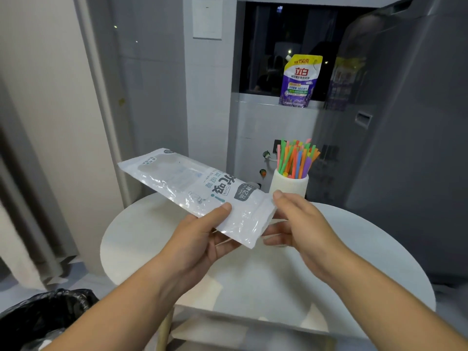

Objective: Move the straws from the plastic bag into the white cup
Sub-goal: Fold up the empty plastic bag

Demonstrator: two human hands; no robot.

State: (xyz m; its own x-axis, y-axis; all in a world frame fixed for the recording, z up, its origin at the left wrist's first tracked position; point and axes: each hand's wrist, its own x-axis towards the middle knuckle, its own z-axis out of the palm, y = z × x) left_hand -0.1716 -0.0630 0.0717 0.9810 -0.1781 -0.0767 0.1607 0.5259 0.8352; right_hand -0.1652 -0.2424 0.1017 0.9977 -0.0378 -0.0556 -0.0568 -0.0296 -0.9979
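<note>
- While the straws (296,158) stand in the white cup (288,184) at centre right, the left hand (202,239) pinches the plastic bag (192,183).
- The right hand (301,224) touches its end, fingers loose; grip unclear.

We log both forearms bare, coming in from bottom L and bottom R, converging twd centre. Left grip (202,239): palm turned up, thumb pressed on top of the plastic bag (182,181), fingers curled beneath, pinching its near end. Right grip (301,224): palm turned inward, thumb tip at the bag's R corner, fingers fairly straight, reaching under the same end. We can't tell if R actually pinches. Grips near each other, not touching.
</note>
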